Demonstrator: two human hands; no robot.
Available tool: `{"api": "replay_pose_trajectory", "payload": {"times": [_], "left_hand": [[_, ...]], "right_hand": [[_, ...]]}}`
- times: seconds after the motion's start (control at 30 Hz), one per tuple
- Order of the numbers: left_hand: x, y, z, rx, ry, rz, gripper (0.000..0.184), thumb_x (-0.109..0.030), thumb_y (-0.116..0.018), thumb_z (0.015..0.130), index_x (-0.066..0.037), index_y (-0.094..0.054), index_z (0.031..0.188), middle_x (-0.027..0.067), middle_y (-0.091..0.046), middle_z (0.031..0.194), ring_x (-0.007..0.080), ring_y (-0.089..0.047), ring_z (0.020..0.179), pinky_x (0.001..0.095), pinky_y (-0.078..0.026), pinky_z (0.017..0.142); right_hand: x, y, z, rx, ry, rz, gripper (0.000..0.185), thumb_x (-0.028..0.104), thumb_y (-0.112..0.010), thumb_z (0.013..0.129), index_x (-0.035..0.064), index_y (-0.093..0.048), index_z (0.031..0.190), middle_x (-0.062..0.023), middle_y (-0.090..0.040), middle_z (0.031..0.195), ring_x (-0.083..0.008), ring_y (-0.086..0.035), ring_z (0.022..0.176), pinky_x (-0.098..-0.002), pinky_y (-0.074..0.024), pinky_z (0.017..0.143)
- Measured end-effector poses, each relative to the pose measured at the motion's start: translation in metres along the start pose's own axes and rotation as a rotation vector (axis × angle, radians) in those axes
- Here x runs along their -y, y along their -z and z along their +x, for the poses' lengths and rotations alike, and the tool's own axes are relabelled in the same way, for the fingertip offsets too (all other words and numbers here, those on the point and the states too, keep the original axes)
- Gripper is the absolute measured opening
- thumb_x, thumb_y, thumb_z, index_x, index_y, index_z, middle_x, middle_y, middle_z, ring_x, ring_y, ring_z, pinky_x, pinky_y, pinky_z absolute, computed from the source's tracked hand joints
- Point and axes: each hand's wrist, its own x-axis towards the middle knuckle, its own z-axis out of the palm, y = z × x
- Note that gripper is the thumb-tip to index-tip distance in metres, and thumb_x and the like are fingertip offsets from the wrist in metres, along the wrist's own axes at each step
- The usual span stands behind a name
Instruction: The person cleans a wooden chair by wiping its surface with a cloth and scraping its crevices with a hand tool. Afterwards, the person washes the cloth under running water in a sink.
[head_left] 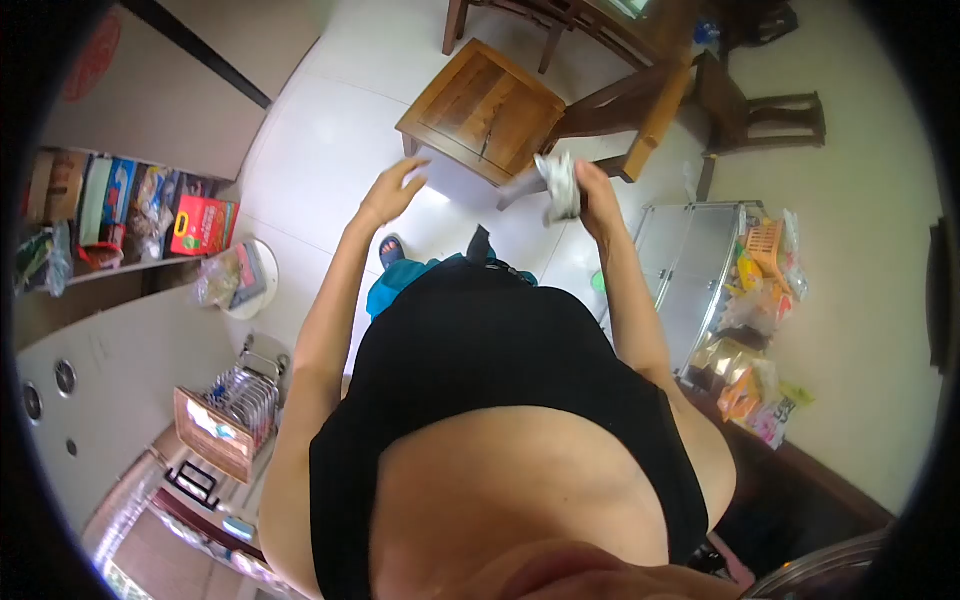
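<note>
My right hand [599,203] is closed around a crumpled white and grey bundle [560,188], which looks like a folded cloth or plastic; its exact kind is too blurred to make out. The bundle is held up in front of me, over the floor and near the wooden chair. Held out on the other side, my left hand [392,194] has its fingers apart and nothing in it. Beyond both hands stands a wooden chair [485,108] with a flat panelled seat.
A wooden table [610,25] stands behind the chair. To the right is a silver cabinet [690,260] beside bags and an orange basket [765,243]. On the left are a filled shelf with a red box [203,225], a round white stool [265,285] and a wire rack [240,400].
</note>
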Motion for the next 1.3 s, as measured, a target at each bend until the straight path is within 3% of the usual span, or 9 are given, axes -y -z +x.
{"api": "replay_pose_trajectory", "payload": {"times": [0.23, 0.43, 0.57, 0.73, 0.87, 1.03, 1.1, 1.2, 1.3], "left_hand": [[-0.123, 0.107, 0.080, 0.288, -0.064, -0.805, 0.051, -0.043, -0.049, 0.086, -0.001, -0.052, 0.114, 0.0115, -0.057, 0.109, 0.0177, -0.052, 0.100, 0.0273, -0.036, 0.091], [-0.119, 0.153, 0.116, 0.255, -0.101, -1.047, 0.038, -0.031, -0.052, 0.087, -0.001, -0.053, 0.110, 0.0097, -0.059, 0.104, 0.0157, -0.056, 0.095, 0.0273, -0.044, 0.086], [-0.100, 0.182, 0.158, 0.094, -0.137, -1.158, 0.029, -0.021, -0.050, 0.088, 0.000, -0.052, 0.108, 0.0113, -0.058, 0.104, 0.0196, -0.057, 0.095, 0.0311, -0.047, 0.085], [-0.084, 0.224, 0.192, -0.190, -0.075, -1.094, 0.012, -0.014, -0.050, 0.086, -0.004, -0.055, 0.093, 0.0033, -0.057, 0.085, 0.0108, -0.054, 0.080, 0.0234, -0.044, 0.072], [-0.064, 0.261, 0.201, -0.263, -0.074, -0.761, 0.013, -0.017, -0.049, 0.087, -0.008, -0.050, 0.078, -0.0024, -0.050, 0.071, 0.0043, -0.043, 0.063, 0.0189, -0.034, 0.054], [-0.042, 0.289, 0.212, -0.256, -0.027, -0.490, 0.018, -0.020, -0.049, 0.088, -0.007, -0.050, 0.076, -0.0044, -0.048, 0.062, 0.0027, -0.040, 0.053, 0.0174, -0.031, 0.046], [-0.045, 0.300, 0.225, -0.087, 0.026, -0.412, 0.016, -0.021, -0.051, 0.087, -0.006, -0.053, 0.081, -0.0008, -0.053, 0.065, 0.0045, -0.048, 0.053, 0.0191, -0.040, 0.045], [-0.038, 0.317, 0.252, 0.065, 0.005, -0.233, 0.019, -0.024, -0.054, 0.086, -0.005, -0.055, 0.087, -0.0006, -0.053, 0.066, 0.0039, -0.047, 0.052, 0.0184, -0.038, 0.042], [-0.027, 0.359, 0.283, 0.141, -0.017, -0.200, 0.019, -0.022, -0.056, 0.084, -0.003, -0.056, 0.086, 0.0004, -0.054, 0.066, 0.0049, -0.047, 0.055, 0.0200, -0.037, 0.047]], "right_hand": [[0.085, -0.156, 0.084, 0.289, 0.061, 0.857, 0.038, 0.033, -0.037, 0.092, 0.0052, -0.048, 0.116, -0.0128, -0.057, 0.108, -0.0274, -0.057, 0.093, -0.0430, -0.0480, 0.079], [0.107, -0.191, 0.127, 0.351, 0.139, 0.863, 0.042, 0.037, -0.039, 0.091, 0.0053, -0.049, 0.116, -0.0146, -0.054, 0.115, -0.0283, -0.054, 0.101, -0.0436, -0.0475, 0.082], [0.099, -0.173, 0.173, 0.173, 0.208, 0.239, 0.031, 0.029, -0.061, 0.081, 0.0063, -0.056, 0.102, -0.0083, -0.056, 0.109, -0.0174, -0.054, 0.095, -0.0308, -0.0432, 0.085], [0.070, -0.155, 0.245, 0.081, 0.194, -0.181, 0.026, 0.002, -0.056, 0.077, 0.0048, -0.057, 0.103, -0.0058, -0.053, 0.112, -0.0150, -0.051, 0.100, -0.0277, -0.0422, 0.086], [0.062, -0.166, 0.291, 0.339, 0.126, -0.134, 0.011, -0.002, -0.055, 0.075, 0.0048, -0.057, 0.084, -0.0071, -0.056, 0.108, -0.0156, -0.051, 0.100, -0.0279, -0.0416, 0.086], [0.075, -0.194, 0.349, 0.503, 0.279, -0.477, 0.039, 0.013, -0.059, 0.075, 0.0060, -0.046, 0.111, -0.0102, -0.045, 0.117, -0.0213, -0.042, 0.110, -0.0355, -0.0336, 0.095], [0.102, -0.226, 0.366, 0.492, 0.203, -0.473, 0.049, 0.027, -0.062, 0.078, 0.0060, -0.044, 0.118, -0.0126, -0.044, 0.121, -0.0234, -0.042, 0.113, -0.0354, -0.0323, 0.096], [0.114, -0.272, 0.402, 0.620, 0.447, -0.483, 0.070, 0.038, -0.065, 0.075, 0.0055, -0.035, 0.129, -0.0140, -0.040, 0.128, -0.0246, -0.039, 0.117, -0.0359, -0.0293, 0.099], [0.126, -0.314, 0.438, 0.610, 0.344, -0.353, 0.056, 0.031, -0.069, 0.073, 0.0037, -0.049, 0.118, -0.0105, -0.056, 0.106, -0.0192, -0.050, 0.102, -0.0327, -0.0369, 0.090]]}}
